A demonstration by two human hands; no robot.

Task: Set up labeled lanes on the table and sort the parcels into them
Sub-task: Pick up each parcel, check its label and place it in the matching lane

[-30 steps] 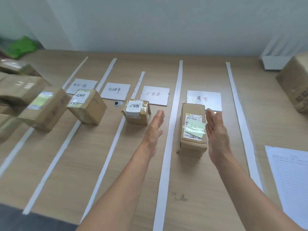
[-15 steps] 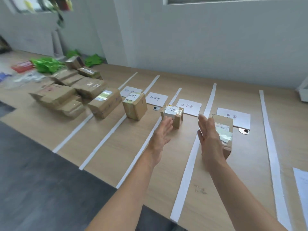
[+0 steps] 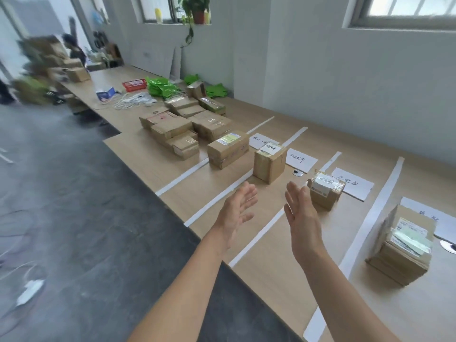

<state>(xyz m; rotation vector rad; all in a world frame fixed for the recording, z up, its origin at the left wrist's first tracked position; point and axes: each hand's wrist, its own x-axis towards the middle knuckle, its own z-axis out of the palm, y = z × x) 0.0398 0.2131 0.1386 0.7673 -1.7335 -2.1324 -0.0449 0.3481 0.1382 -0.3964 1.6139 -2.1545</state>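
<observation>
White tape strips [image 3: 259, 238] split the wooden table [image 3: 283, 262] into lanes, each headed by a handwritten paper label [image 3: 302, 159]. One cardboard parcel stands in each of three lanes: a tall one [image 3: 269, 161], a small taped one [image 3: 325, 190] and a larger one [image 3: 402, 248] at the right. Another long parcel [image 3: 228, 149] lies just left of the lanes. My left hand [image 3: 238, 211] and my right hand [image 3: 301, 213] hover above the table with straight fingers, palms facing each other, holding nothing.
A pile of unsorted parcels [image 3: 182, 127] lies on the table's left part, with green bags [image 3: 162, 87], cables [image 3: 134, 99] and a red box [image 3: 134, 84] behind it. A person [image 3: 74, 49] stands by stacked boxes far left. Grey floor [image 3: 74, 218] borders the table's near edge.
The view has swung left and up from the right-hand lane toward the parcel pile. Both hands have left the sides of the right parcel and moved left over the lanes, staying empty.
</observation>
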